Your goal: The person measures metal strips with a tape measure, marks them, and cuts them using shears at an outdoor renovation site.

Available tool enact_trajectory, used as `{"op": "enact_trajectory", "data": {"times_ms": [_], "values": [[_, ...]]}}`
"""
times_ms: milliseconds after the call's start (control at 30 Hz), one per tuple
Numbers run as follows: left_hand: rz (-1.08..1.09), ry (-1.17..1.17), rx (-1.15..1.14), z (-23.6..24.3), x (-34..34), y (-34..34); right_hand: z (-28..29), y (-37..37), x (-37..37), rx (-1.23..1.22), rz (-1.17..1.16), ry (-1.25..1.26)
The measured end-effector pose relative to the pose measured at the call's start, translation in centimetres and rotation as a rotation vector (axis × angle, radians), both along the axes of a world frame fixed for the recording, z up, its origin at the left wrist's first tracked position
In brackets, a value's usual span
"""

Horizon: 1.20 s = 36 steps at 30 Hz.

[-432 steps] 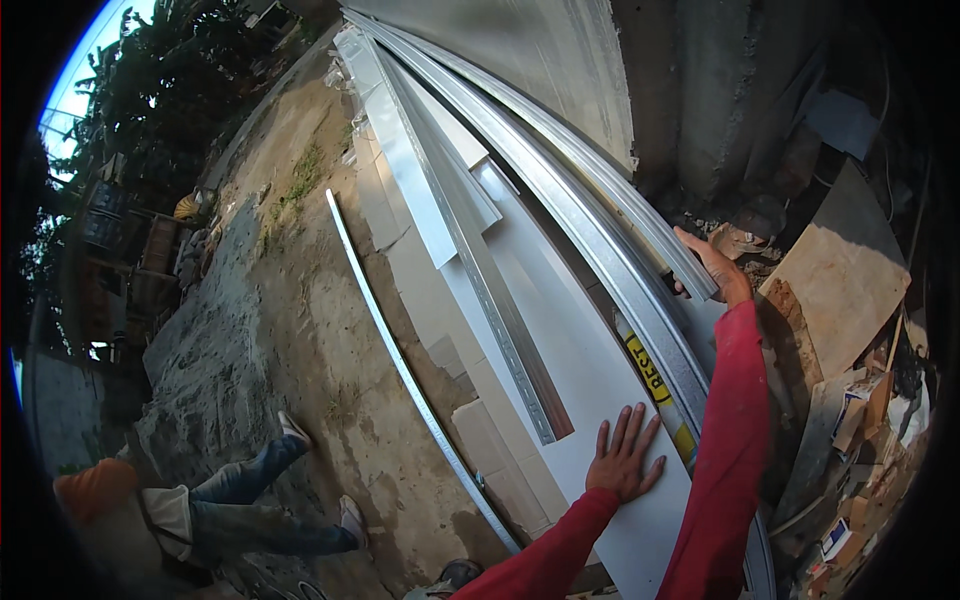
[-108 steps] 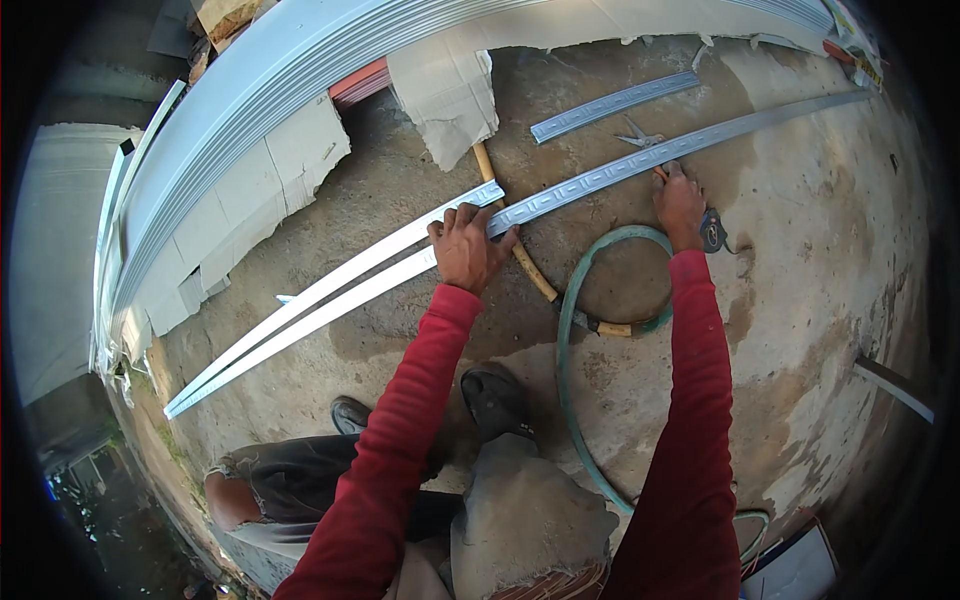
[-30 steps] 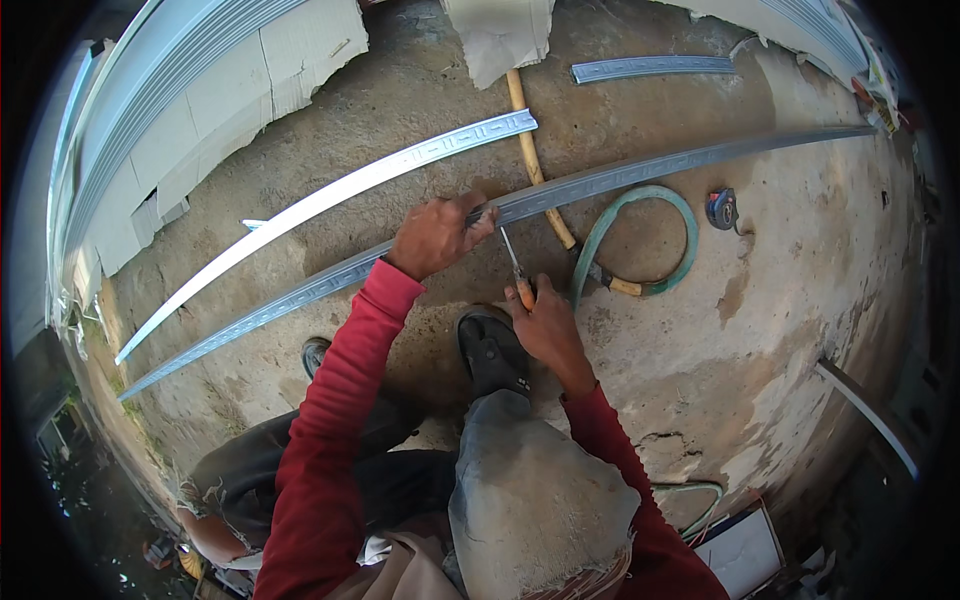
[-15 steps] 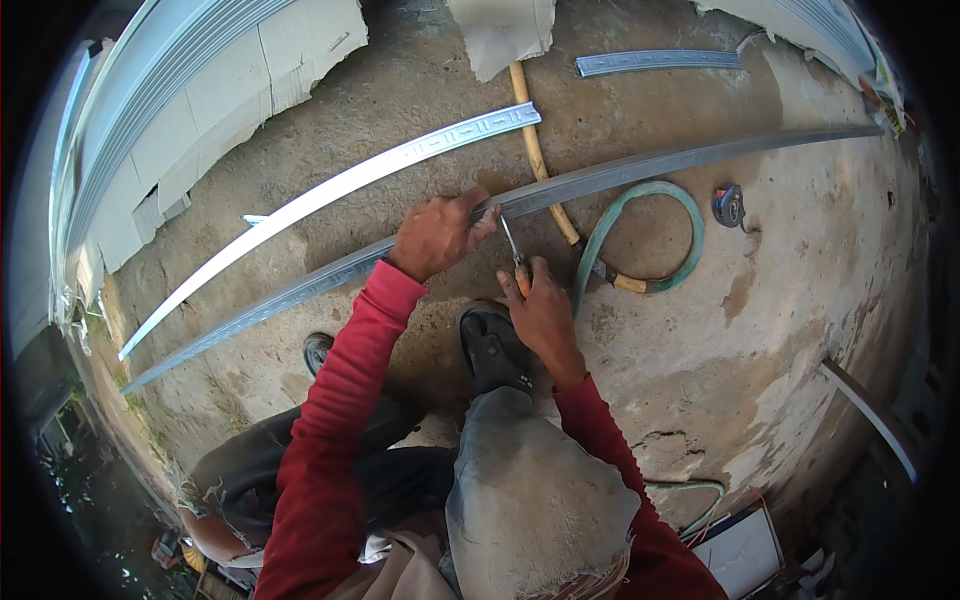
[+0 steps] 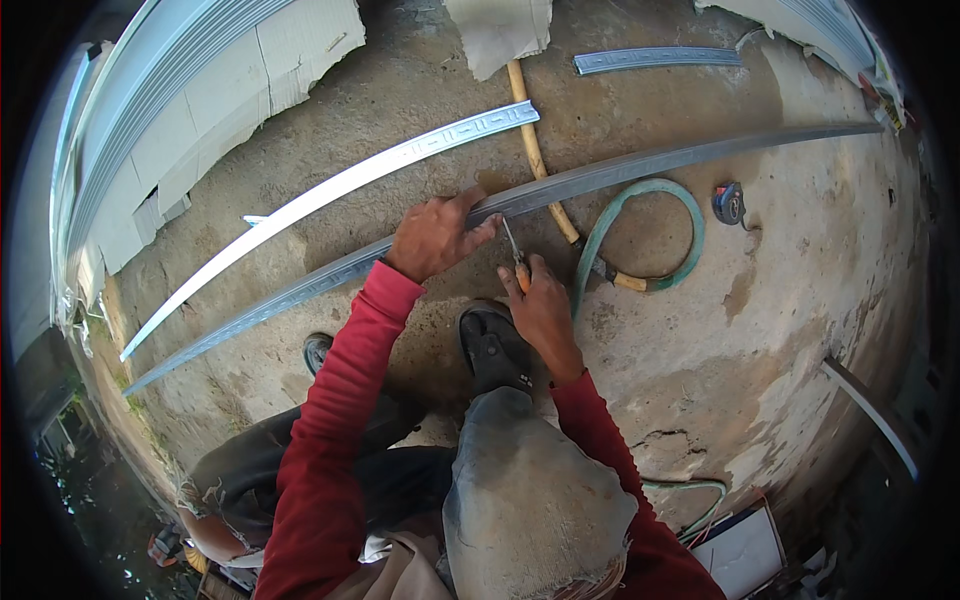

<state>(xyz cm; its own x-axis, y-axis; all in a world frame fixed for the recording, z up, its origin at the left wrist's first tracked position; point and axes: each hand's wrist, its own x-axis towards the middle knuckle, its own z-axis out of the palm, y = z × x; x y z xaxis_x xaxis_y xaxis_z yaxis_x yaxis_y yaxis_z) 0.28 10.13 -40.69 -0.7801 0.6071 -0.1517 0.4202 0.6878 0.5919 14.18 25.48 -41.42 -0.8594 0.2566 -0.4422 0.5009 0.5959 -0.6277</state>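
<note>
A long grey metal channel runs across the floor from the lower left to the far right. My left hand is closed around it near its middle, thumb along the near edge. In my right hand is a screwdriver with an orange handle and a thin metal shaft. Its tip points up at the channel's near edge, close to my left thumb; whether it touches the metal I cannot tell. Beyond lies a second, brighter metal strip with a stamped pattern at its right end.
A bamboo-coloured stick passes under the channel. Right of it are a looped green hose and a tape measure. A short metal piece lies at the back; cardboard and stacked strips stand at the left. My shoe is close by.
Hardly anything differs. The screwdriver's tip sits slightly lower relative to the channel's near edge; both hands keep their grip.
</note>
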Motion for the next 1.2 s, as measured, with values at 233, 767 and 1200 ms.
{"op": "enact_trajectory", "data": {"times_ms": [233,767,1200], "values": [[-0.002,0.042,-0.048,-0.4,0.2,-0.1,0.2,-0.4,-0.4,0.023,-0.011,0.001],[0.007,0.053,-0.023,-0.3,-0.2,0.3,-0.3,-0.6,-1.0,0.109,-0.023,-0.004],[-0.019,0.114,-0.094,0.4,0.5,1.1,-2.0,-0.1,-0.8,0.163,-0.065,-0.057]]}}
